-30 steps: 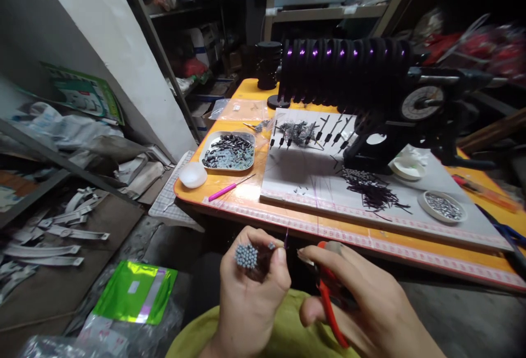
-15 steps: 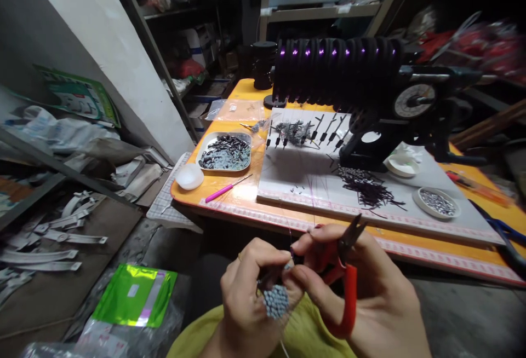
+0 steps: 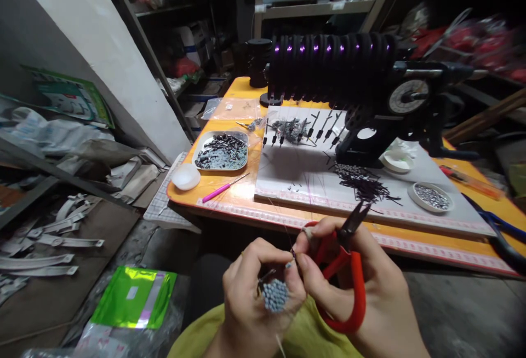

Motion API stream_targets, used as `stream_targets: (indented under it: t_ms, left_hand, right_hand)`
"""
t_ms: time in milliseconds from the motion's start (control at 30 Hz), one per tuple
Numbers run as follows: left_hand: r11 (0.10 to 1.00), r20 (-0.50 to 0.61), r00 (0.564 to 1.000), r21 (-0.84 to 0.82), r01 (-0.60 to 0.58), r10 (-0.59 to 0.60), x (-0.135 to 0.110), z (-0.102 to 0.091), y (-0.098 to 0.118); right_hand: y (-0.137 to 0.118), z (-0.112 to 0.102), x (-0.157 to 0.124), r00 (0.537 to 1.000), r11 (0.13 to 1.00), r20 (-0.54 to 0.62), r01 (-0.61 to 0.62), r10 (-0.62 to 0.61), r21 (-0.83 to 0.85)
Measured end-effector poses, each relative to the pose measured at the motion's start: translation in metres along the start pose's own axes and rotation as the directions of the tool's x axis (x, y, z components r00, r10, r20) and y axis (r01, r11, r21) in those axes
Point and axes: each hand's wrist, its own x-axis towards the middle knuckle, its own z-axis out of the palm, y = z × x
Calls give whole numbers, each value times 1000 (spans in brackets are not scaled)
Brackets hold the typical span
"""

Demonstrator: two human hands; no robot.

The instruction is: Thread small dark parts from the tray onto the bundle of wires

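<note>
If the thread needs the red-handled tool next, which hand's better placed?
Right, probably: the right hand holds the red-handled tool near the thread, though it points upward. The left hand grips the blue-grey bundle.

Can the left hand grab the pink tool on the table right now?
Probably not without freeing itself first: the left hand holds a bundle of grey-tipped pieces. Nothing seems to cover the pink tool, though.

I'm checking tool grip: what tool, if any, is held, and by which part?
Red-handled cutters, in the right hand, held by the handles.
</note>
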Motion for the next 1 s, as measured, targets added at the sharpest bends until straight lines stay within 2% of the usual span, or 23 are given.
stream_targets:
  t_ms: [67, 100, 167, 233, 300, 433, 533, 633, 700, 767, 833, 933, 1000]
  left_hand:
    - [981, 6, 989, -120, 150, -150, 1, 2, 5]
    - [951, 24, 969, -190, 246, -246, 3, 3, 8]
    - [840, 97, 896, -318, 440, -433, 6, 3, 14]
    - [708, 188, 813, -411, 574, -551, 8, 2, 18]
    - [609, 282, 758, -463, 644, -588, 10, 2, 19]
    - [478, 422, 694, -512, 714, -584, 13, -1, 14]
    - [523, 471, 697, -461, 717, -541, 17, -7, 11]
    - [624, 487, 709, -358, 694, -509, 21, -13, 13]
    - [683, 448, 726, -290, 670, -522, 22, -16, 17]
    - [726, 362, 755, -246, 643, -547, 23, -17, 21]
    - [724, 305, 763, -251, 642, -570, 24, -17, 24]
    - [685, 298, 744, -292, 668, -598, 25, -17, 25]
    - [699, 268, 751, -274, 660, -604, 26, -17, 24]
  right_hand:
    - [0, 0, 1, 1000, 1000, 18, -13, 13, 15]
    - [0, 0, 1, 1000, 1000, 24, -17, 17, 25]
    - [1, -1, 1, 999, 999, 32, -23, 21, 46]
    - [1, -2, 1, 999, 998, 42, -25, 23, 59]
    - [2, -4, 1, 997, 998, 71, -17, 13, 64]
    - [2, -9, 3, 988, 998, 151, 17, -26, 65]
    - [3, -13, 4, 983, 999, 182, 33, -39, 36]
    - [7, -16, 2, 971, 985, 197, 155, -138, -73]
    - [13, -18, -2, 956, 956, 201, 247, -214, -156]
    - [18, -18, -5, 952, 931, 165, 289, -256, -221]
    - [22, -18, -5, 948, 909, 125, 317, -293, -269]
    - [25, -20, -3, 922, 859, 109, 387, -372, -337]
    - [25, -21, -1, 900, 809, 118, 430, -420, -400]
